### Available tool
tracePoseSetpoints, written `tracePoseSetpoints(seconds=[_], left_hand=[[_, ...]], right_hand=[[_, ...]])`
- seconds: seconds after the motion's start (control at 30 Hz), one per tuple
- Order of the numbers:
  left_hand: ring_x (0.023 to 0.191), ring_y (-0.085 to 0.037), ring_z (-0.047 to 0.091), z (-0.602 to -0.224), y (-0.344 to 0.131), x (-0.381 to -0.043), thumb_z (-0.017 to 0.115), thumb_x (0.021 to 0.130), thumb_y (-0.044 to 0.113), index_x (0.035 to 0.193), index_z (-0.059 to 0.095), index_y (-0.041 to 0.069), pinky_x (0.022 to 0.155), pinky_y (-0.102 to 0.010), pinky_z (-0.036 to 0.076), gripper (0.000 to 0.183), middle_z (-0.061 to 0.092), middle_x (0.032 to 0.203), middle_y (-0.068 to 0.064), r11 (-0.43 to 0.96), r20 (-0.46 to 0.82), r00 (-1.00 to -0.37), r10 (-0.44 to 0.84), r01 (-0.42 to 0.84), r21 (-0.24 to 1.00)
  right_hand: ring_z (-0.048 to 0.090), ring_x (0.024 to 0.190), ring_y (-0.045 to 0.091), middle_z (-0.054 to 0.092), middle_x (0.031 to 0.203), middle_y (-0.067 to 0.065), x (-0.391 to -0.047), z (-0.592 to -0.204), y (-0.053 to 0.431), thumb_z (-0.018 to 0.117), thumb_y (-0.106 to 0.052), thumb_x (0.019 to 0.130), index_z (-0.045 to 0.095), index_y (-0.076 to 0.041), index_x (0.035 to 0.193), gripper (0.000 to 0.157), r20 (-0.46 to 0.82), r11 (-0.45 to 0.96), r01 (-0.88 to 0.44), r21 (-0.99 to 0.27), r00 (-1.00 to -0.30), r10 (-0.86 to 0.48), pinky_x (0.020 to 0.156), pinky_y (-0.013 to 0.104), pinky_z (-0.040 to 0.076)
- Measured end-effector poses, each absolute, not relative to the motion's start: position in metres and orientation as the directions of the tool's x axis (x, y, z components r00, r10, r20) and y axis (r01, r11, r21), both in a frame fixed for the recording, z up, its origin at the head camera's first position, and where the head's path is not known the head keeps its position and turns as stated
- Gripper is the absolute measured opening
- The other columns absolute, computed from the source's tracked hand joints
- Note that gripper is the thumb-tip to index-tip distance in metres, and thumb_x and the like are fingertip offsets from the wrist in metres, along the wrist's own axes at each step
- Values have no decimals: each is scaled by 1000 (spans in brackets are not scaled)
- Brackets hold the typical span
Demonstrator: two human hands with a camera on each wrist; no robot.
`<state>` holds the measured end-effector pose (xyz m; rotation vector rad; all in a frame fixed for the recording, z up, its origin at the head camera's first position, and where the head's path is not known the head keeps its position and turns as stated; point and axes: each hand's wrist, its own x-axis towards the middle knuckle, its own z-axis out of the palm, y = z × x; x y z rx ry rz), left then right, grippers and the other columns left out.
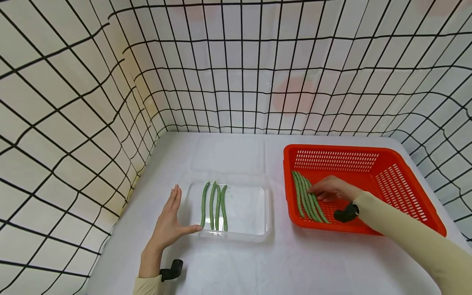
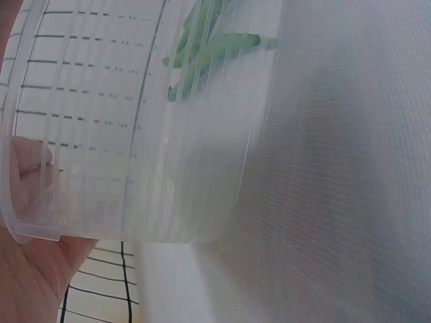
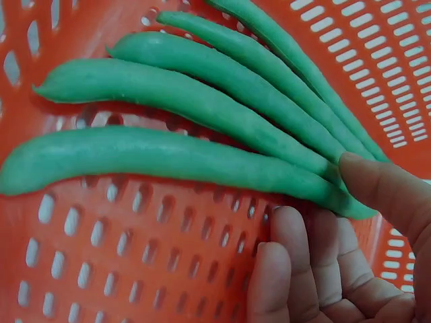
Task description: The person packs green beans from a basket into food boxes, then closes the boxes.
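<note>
Several green beans [image 1: 224, 207] lie lengthwise, side by side, in the left half of a clear plastic container [image 1: 245, 211]. My left hand [image 1: 166, 225] is at its front left corner, fingers straight along the left side and thumb reaching to the front rim. Through the container's wall [image 2: 195, 182] in the left wrist view, part of that hand shows. My right hand [image 1: 330, 188] is inside a red basket [image 1: 341, 148], by a row of more green beans. In the right wrist view, its thumb and fingers pinch the end of the nearest green bean [image 3: 155, 155].
A flat clear lid [image 1: 228, 153] lies behind the container on the white tabletop [image 1: 236, 266]. Black wire grid panels [image 1: 258, 69] rise at the back and both sides. Each wrist carries a small black camera [image 1: 171, 270].
</note>
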<state>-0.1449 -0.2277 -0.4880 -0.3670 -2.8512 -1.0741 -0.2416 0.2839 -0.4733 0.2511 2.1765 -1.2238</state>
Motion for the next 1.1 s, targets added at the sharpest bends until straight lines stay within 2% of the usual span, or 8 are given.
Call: tracePoseSetpoints(seconds=[0.23, 0.53, 0.67, 0.8, 0.93, 1.1], left_hand=[[142, -30, 5, -488, -227, -144, 85, 59, 53, 154, 3, 16, 100, -66, 22, 131, 3, 159, -4, 722, 150, -968, 199, 248, 646], [142, -32, 6, -488, -228, -144, 85, 58, 53, 153, 4, 12, 100, -66, 21, 131, 7, 158, -13, 725, 183, -962, 204, 273, 632], [143, -30, 5, -487, -229, -144, 85, 59, 54, 153, 4, 13, 101, -65, 20, 131, 4, 158, -9, 725, 167, -965, 202, 262, 637], [143, -28, 4, -487, -228, -144, 84, 59, 56, 153, 3, 15, 102, -64, 20, 131, 2, 159, -3, 724, 148, -969, 197, 246, 645], [143, -30, 5, -487, -228, -143, 85, 59, 54, 153, 3, 14, 101, -66, 20, 131, 3, 158, -5, 723, 155, -968, 199, 251, 643], [142, -31, 6, -487, -228, -144, 85, 59, 54, 153, 5, 12, 100, -66, 21, 130, 5, 158, -10, 723, 173, -963, 204, 268, 637]], right_hand=[[62, 64, 17, 66, 78, 7, -242, -473, 283, 67, -21, 90, 70, 5, 101, 28, -589, 493, 459, -739, -795, -143, 67, 30, 54], [63, 72, 16, 69, 88, 9, -249, -448, 284, 62, -20, 94, 58, 12, 120, 42, -548, 402, 460, -791, -826, -132, 71, 29, 54], [64, 72, 15, 68, 85, 6, -254, -438, 283, 64, -22, 92, 55, 11, 122, 46, -545, 368, 476, -799, -831, -109, 72, 29, 54], [64, 70, 13, 67, 80, 4, -262, -428, 279, 65, -20, 92, 61, 7, 112, 34, -538, 290, 489, -823, -834, -121, 70, 28, 54], [64, 69, 12, 67, 79, 3, -269, -417, 271, 64, -19, 92, 66, -2, 98, 18, -525, 217, 489, -845, -836, -158, 70, 28, 54], [64, 73, 14, 66, 82, 2, -273, -401, 251, 68, -22, 90, 66, -6, 97, 18, -508, 176, 481, -859, -843, -177, 75, 28, 53]])
